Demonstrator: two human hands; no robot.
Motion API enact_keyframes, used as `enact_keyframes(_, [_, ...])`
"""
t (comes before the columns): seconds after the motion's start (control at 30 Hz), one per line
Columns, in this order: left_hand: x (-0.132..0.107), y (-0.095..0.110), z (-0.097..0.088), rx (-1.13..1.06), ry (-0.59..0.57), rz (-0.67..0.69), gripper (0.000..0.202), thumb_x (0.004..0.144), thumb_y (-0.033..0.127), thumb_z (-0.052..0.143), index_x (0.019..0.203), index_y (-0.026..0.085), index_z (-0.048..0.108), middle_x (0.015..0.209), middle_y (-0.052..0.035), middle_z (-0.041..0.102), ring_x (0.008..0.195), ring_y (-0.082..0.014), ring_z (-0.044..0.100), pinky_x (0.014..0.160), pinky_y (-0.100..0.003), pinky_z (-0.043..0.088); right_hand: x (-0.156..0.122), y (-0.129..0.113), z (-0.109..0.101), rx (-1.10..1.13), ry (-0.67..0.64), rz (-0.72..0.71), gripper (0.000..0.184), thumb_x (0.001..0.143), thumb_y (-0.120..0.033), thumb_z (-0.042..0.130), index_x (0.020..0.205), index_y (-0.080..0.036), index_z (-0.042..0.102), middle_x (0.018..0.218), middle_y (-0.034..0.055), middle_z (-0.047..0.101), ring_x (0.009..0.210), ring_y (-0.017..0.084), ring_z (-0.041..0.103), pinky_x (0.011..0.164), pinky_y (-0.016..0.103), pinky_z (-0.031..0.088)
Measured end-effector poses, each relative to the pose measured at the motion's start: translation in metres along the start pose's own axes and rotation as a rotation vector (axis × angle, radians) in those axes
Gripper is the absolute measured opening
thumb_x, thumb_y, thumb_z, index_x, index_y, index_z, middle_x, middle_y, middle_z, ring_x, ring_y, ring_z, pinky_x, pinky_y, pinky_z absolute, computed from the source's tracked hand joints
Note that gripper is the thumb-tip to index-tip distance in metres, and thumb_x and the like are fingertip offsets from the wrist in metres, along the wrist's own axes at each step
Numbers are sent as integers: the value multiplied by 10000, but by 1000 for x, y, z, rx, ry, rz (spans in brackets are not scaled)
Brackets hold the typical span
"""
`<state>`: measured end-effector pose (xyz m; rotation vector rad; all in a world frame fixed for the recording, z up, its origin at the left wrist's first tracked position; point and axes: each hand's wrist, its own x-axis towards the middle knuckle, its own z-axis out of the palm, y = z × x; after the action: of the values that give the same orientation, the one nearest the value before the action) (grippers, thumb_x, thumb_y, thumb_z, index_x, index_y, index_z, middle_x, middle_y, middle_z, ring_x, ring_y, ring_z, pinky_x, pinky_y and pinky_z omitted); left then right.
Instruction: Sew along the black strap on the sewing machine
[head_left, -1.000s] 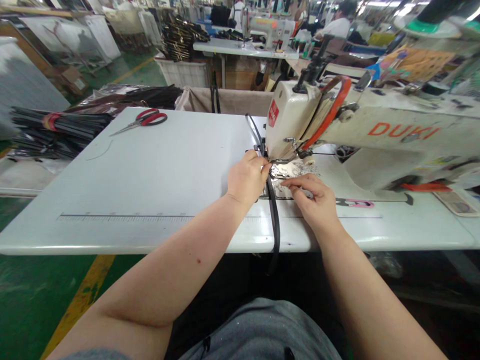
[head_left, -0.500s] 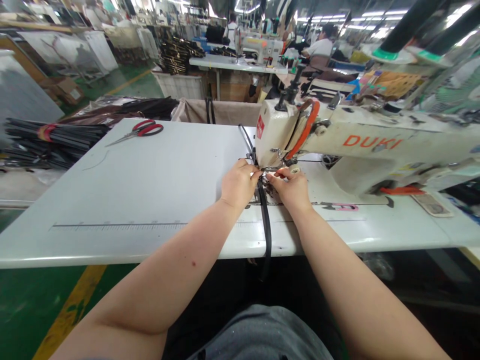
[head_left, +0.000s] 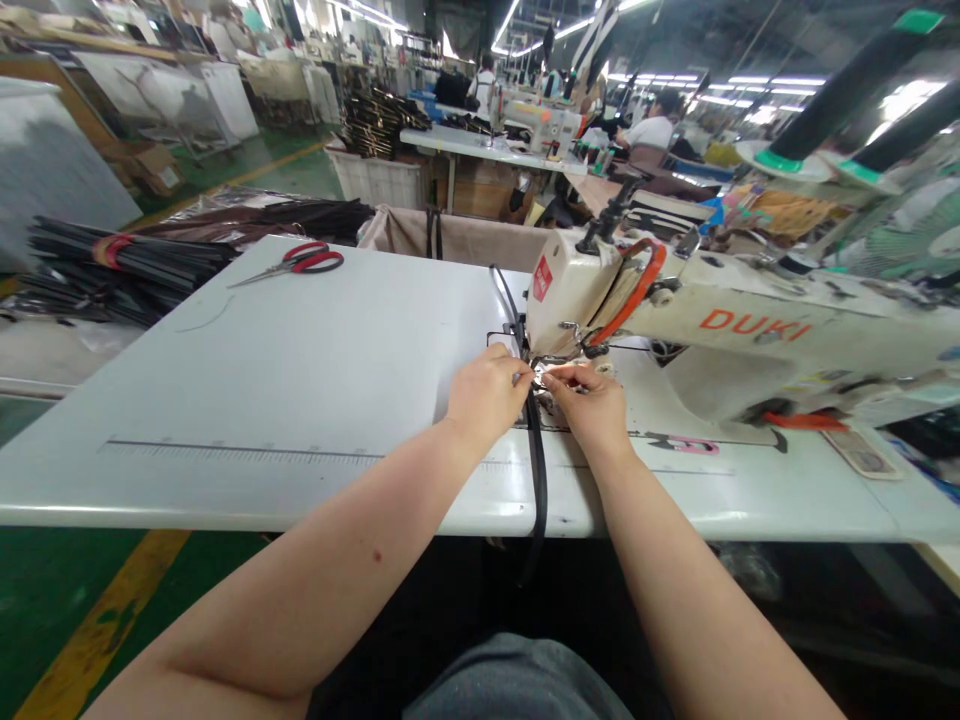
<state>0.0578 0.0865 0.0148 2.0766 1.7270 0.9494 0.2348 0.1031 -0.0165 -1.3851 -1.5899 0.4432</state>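
Note:
Both of my hands meet under the head of a white sewing machine [head_left: 720,290], close to its needle and presser foot. My left hand [head_left: 489,395] is closed, thumb and finger pinched just left of the needle area. My right hand [head_left: 592,405] pinches from the other side, its fingertips almost touching the left ones. Whatever lies between the fingertips is too small to make out. A long black strap [head_left: 538,465] runs beneath the needle area, passes between my hands and hangs over the table's front edge.
Red-handled scissors [head_left: 315,258] lie at the table's [head_left: 360,350] back left. Pink thread snips [head_left: 694,446] rest right of my right hand. Bundled black strips [head_left: 165,258] are piled beyond the left edge. A fabric-lined bin [head_left: 480,235] stands behind; people sit at machines further off.
The view has tilted slightly, so the scene sits a little lower and further right. My hands stay pinched at the needle area, with only small finger shifts.

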Motion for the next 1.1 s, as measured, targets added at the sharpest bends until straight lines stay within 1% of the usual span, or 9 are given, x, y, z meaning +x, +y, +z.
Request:
enact_keyframes(0.1, [0, 1, -1, -43, 10, -70, 144, 948, 261, 668, 918, 268, 808, 982, -20, 707, 925, -187, 692, 803, -287, 529, -4, -5, -7, -60, 9, -31, 184, 801, -324, 661, 826, -201, 797, 787, 55, 717, 761, 246, 615, 784, 405, 475])
enact_keyframes(0.2, [0, 0, -2, -118, -7, -150, 134, 930, 265, 680, 921, 267, 813, 979, -24, 732, 919, -196, 700, 815, -295, 536, -8, -11, -12, -119, 12, -77, 252, 815, -271, 584, 899, -196, 810, 817, 71, 715, 815, 266, 619, 832, 432, 462])
enact_keyframes(0.3, [-1, 0, -4, -193, -26, -211, 134, 924, 294, 684, 930, 263, 813, 962, -26, 748, 887, -202, 705, 802, -304, 536, -11, -15, -13, -150, -42, -138, 265, 879, -341, 588, 926, -219, 818, 820, 61, 716, 838, 268, 625, 838, 429, 457])
enact_keyframes(0.37, [-2, 2, -6, -199, -24, -220, 136, 928, 304, 678, 924, 263, 808, 950, -24, 745, 885, -203, 704, 789, -302, 532, -12, -17, -11, -170, -65, -171, 256, 887, -422, 647, 860, -226, 809, 739, 35, 672, 766, 248, 605, 786, 405, 452])
enact_keyframes(0.43, [-4, 4, -8, -161, -3, -185, 132, 938, 296, 671, 916, 260, 796, 955, -20, 733, 909, -200, 701, 778, -293, 526, -13, -19, -9, -194, -54, -188, 262, 864, -450, 698, 753, -225, 771, 652, 8, 597, 685, 227, 558, 726, 386, 429])
enact_keyframes(0.5, [-8, 5, -8, -87, 25, -103, 147, 961, 288, 647, 910, 251, 778, 975, -22, 715, 914, -195, 696, 747, -287, 518, -15, -19, -9, -212, -29, -192, 288, 872, -437, 693, 678, -225, 716, 622, -3, 562, 657, 218, 529, 700, 378, 411])
enact_keyframes(0.67, [-16, 3, -3, 133, 74, 191, 240, 1035, 266, 524, 931, 211, 732, 995, -51, 674, 821, -188, 683, 612, -314, 469, -17, -18, -13, -237, 30, -188, 321, 906, -404, 640, 639, -227, 634, 633, 1, 551, 670, 223, 513, 694, 378, 400])
enact_keyframes(0.73, [-17, 1, 0, 195, 85, 266, 252, 1041, 243, 504, 913, 201, 718, 972, -56, 665, 797, -187, 679, 588, -329, 450, -17, -17, -14, -248, 50, -184, 319, 901, -392, 637, 626, -231, 614, 633, 0, 538, 677, 227, 509, 696, 378, 395])
enact_keyframes(1.1, [-19, -1, 5, 327, 151, 348, 287, 1043, 215, 492, 852, 197, 706, 904, -58, 642, 748, -177, 646, 587, -326, 427, -15, -19, -14, -268, 53, -177, 332, 891, -352, 629, 582, -238, 586, 593, 1, 555, 686, 232, 527, 705, 373, 387])
